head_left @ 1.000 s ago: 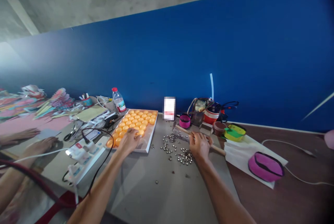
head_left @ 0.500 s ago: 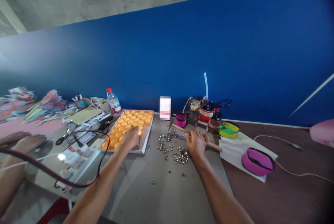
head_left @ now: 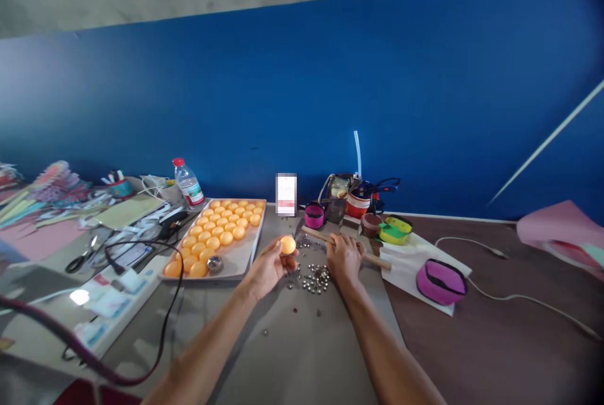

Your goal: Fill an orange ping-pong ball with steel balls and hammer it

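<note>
Head view: left hand now off tray, fingers closed on ball, left of beads; right hand grips stick; ball now near stick.

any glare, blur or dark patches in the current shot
Head view: a bright white glare spot beside the power strip; blocky pixels over the white upright object; the near cable at lower left looks soft; glints on the metal bits; the blue wall is hazier leftward, the far right edge dark.
</note>
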Demonstrator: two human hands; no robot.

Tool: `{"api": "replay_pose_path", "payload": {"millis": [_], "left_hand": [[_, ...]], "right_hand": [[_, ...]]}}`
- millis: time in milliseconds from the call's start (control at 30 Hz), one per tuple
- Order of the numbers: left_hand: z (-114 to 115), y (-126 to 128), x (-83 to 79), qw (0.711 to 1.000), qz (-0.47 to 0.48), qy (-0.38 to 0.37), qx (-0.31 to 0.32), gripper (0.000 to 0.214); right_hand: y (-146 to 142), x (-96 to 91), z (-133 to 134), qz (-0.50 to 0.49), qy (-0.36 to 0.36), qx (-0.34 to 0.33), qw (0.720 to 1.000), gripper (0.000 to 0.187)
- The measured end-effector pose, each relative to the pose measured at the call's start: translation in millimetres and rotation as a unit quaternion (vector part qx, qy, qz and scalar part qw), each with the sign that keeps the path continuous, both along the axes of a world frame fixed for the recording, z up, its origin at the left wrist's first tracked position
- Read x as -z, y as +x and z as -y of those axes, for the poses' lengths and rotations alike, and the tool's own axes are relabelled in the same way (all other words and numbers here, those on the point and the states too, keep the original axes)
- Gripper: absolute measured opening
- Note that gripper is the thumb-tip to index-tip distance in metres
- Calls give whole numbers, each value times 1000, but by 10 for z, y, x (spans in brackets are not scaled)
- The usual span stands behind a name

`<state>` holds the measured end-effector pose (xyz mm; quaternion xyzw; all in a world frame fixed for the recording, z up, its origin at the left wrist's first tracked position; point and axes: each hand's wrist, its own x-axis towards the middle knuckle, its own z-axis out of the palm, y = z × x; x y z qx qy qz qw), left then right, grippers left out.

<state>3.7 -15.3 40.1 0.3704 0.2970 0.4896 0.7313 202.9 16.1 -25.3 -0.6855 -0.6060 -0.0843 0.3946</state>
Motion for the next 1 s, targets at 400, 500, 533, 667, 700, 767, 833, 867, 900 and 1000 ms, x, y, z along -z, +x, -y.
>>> {"api": "replay_pose_path", "payload": {"millis": [400,500,533,667,700,767,833,867,900,1000], "left_hand": [[-4,24,236,982,156,-96,35,33],[47,17,256,980,171,-94,41,34],[62,15,260,979,174,-94,41,33],[81,9,258,979,173,-105,41,32],[76,7,255,978,171,-109,39,32],[57,-1,248,978,169,-117,37,30],[38,-12,243,977,171,-120,37,28],[30,-18,241,977,174,-120,37,28],[23,-25,241,976,174,-122,36,27],[4,-41,248,976,177,-125,28,26]], "right_hand": [[31,40,-75,13,-54,20,998,18],[37,64,-67,24,-62,14,998,17],[38,75,-66,27,-63,12,998,18],[39,128,-76,28,-65,10,997,18],[38,141,-81,27,-67,11,997,18],[36,160,-95,24,-77,15,997,16],[28,163,-105,23,-87,18,996,15],[21,157,-107,21,-86,19,996,15],[10,146,-105,19,-78,21,997,16],[-43,105,-80,5,-35,4,999,21]]}}
